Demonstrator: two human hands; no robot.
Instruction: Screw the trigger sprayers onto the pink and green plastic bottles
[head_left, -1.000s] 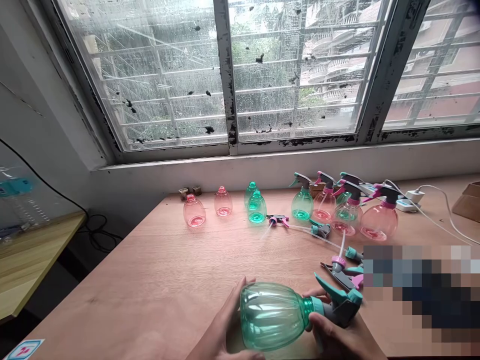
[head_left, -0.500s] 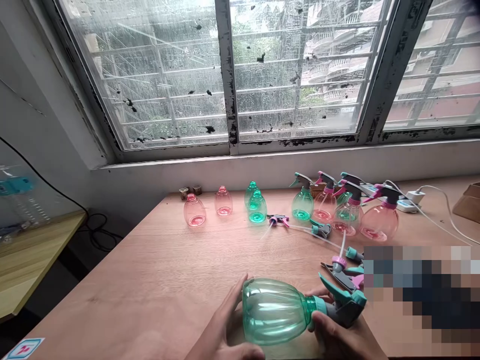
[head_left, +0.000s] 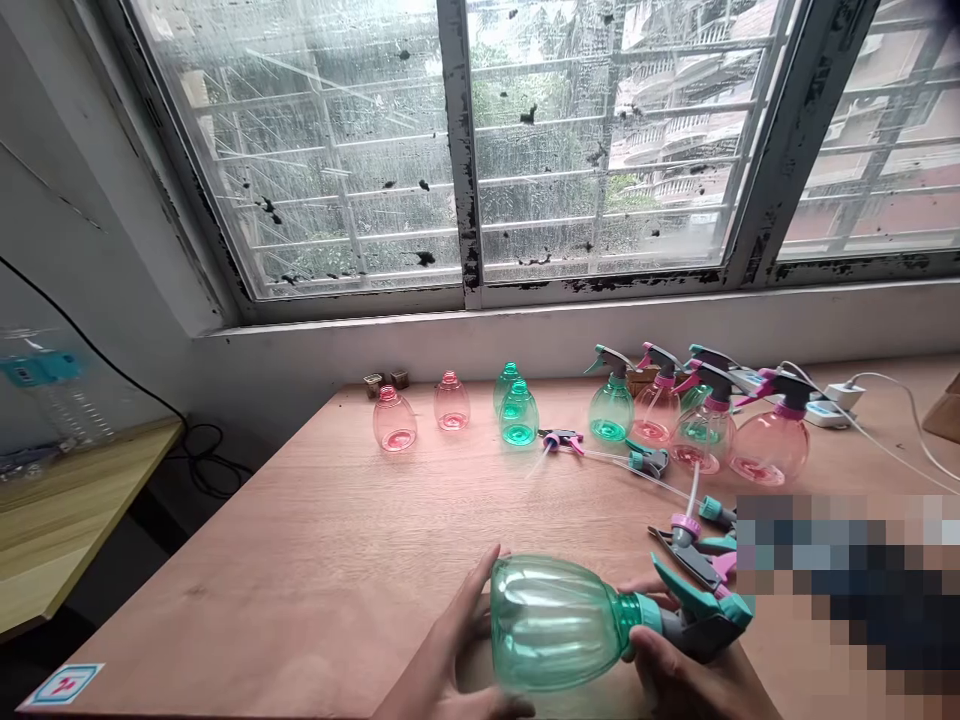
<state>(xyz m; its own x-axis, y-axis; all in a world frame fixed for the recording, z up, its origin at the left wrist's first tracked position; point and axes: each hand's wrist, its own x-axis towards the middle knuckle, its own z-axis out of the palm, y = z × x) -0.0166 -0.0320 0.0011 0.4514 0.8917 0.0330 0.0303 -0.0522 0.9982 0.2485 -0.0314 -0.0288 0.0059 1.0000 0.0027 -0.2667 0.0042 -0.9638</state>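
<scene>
Both my hands hold a clear green plastic spray bottle (head_left: 551, 622) lying on its side just above the table's near edge. My left hand (head_left: 450, 655) cups the ribbed body from below and behind. My right hand (head_left: 671, 675) grips near the neck, under the teal and grey trigger head (head_left: 709, 620). Nearest that hand lie a loose trigger head with a pink collar and a dip tube (head_left: 684, 535) and other loose pink and teal parts. Some of my fingers are hidden behind the bottle.
Headless pink and green bottles (head_left: 394, 420) stand along the back of the wooden table (head_left: 262, 570), beside several assembled spray bottles (head_left: 611, 408). A power strip (head_left: 821, 408) and white cable lie behind them. A pixelated patch (head_left: 847, 590) covers the right side.
The whole view drifts slightly right and down. The bottle stays in both hands, with its trigger head shifting slightly right.
</scene>
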